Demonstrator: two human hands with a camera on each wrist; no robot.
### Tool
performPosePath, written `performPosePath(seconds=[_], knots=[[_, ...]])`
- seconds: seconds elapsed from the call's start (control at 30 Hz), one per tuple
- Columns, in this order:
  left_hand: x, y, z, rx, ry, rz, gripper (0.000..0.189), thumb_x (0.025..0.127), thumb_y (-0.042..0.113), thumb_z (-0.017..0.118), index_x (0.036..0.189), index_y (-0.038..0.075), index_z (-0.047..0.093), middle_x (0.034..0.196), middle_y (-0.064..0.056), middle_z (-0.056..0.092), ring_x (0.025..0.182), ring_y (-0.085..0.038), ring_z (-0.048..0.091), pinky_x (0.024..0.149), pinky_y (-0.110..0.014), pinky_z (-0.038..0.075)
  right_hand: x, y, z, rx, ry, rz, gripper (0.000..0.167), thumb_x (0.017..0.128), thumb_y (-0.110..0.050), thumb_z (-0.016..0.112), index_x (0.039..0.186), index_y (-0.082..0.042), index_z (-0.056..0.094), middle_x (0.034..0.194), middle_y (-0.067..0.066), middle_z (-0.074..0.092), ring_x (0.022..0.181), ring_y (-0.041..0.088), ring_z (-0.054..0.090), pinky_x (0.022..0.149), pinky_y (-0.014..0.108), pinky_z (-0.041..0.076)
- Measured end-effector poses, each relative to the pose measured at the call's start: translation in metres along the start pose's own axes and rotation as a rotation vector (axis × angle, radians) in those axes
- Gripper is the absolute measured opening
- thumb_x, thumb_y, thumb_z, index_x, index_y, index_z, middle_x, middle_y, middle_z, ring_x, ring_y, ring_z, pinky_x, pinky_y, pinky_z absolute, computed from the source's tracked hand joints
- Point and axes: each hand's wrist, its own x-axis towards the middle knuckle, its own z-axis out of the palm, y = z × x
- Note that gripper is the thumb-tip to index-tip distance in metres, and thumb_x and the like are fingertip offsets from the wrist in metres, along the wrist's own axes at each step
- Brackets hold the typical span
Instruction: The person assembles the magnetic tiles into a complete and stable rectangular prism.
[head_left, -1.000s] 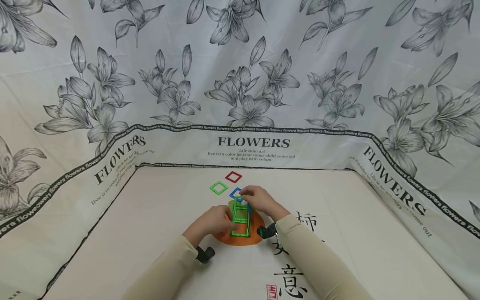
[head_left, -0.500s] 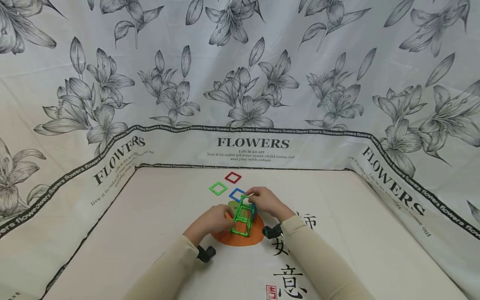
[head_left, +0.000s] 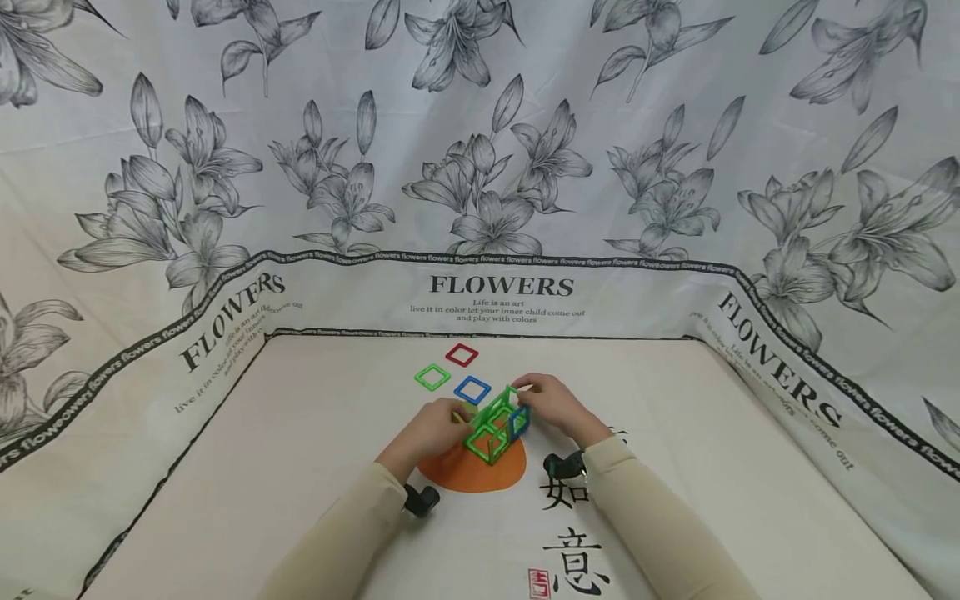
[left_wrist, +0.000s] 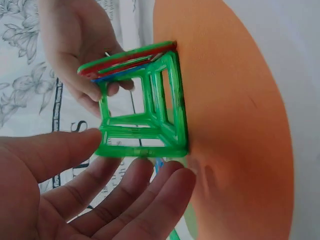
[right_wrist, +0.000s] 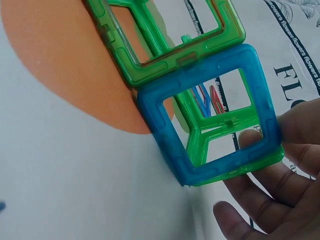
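Note:
Between my hands is a box-like build of green magnetic tiles (left_wrist: 180, 110), open square frames joined edge to edge, with a blue tile (right_wrist: 155, 115) on its right side. A red edge shows along its upper tile in the left wrist view. My left hand (head_left: 431, 429) holds the left side, thumb at one corner and fingertips along the lower edge. My right hand (head_left: 555, 404) pinches the far right end beside the blue tile, thumb and fingers on its edges. The build sits tilted over an orange persimmon print (head_left: 472, 479); whether it touches the cloth I cannot tell.
Beyond the build lie three loose square tiles: green (head_left: 423, 383), red (head_left: 470, 361) and blue (head_left: 462, 397). A dark wrist camera (head_left: 422, 500) sits at the left cuff, another (head_left: 564, 464) at the right. Flower-printed curtain (head_left: 495, 183) encloses the back and sides.
The build has turned and shifted right, its far end swinging away from the loose blue tile, now fully seen. My right hand moved right with it; my left hand moved slightly up and inward.

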Motion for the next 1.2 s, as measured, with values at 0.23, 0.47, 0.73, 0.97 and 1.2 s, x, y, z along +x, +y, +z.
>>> performPosePath(seconds=[0.23,0.47,0.73,0.97,1.2], knots=[[0.011,0.002,0.005,-0.01,0.073,0.021,0.02,0.093,0.023,0.063,0.106,0.01,0.069,0.101,-0.006,0.067,0.085,-0.019,0.059,0.07,-0.033,0.053,-0.009,0.005,-0.007,0.045,-0.012,0.023,0.04,0.091,-0.016,0.053,0.131,-0.011,0.058,0.12,0.015,0.062,0.095,0.024,0.057,0.078,0.033,0.049],[0.022,0.001,0.01,-0.016,0.158,0.048,0.019,0.094,0.021,0.061,0.106,0.008,0.069,0.104,-0.008,0.069,0.09,-0.02,0.061,0.077,-0.037,0.054,-0.016,0.013,-0.011,0.093,-0.03,0.04,0.044,0.092,-0.016,0.053,0.136,-0.011,0.055,0.11,0.013,0.066,0.081,0.02,0.06,0.072,0.03,0.05],[0.034,0.007,0.016,-0.057,0.211,0.007,0.019,0.094,0.017,0.059,0.108,0.007,0.068,0.101,-0.006,0.067,0.085,-0.019,0.058,0.076,-0.034,0.054,-0.02,0.017,-0.011,0.164,-0.028,0.054,0.042,0.094,-0.017,0.053,0.133,-0.003,0.056,0.108,0.015,0.067,0.075,0.018,0.063,0.071,0.033,0.056],[0.043,0.009,0.017,-0.08,0.206,-0.027,0.021,0.096,0.021,0.057,0.109,0.009,0.068,0.101,-0.005,0.067,0.084,-0.019,0.058,0.07,-0.03,0.053,-0.022,0.019,-0.011,0.202,0.011,0.079,0.037,0.096,-0.019,0.052,0.127,0.0,0.06,0.101,0.014,0.069,0.078,0.018,0.065,0.07,0.034,0.059],[0.046,0.008,0.019,-0.097,0.199,0.011,0.022,0.096,0.02,0.057,0.112,0.009,0.068,0.1,-0.005,0.067,0.078,-0.018,0.057,0.063,-0.028,0.05,-0.022,0.016,-0.011,0.196,0.06,0.099,0.034,0.096,-0.023,0.054,0.117,0.0,0.066,0.095,0.013,0.071,0.073,0.016,0.064,0.068,0.033,0.059]])
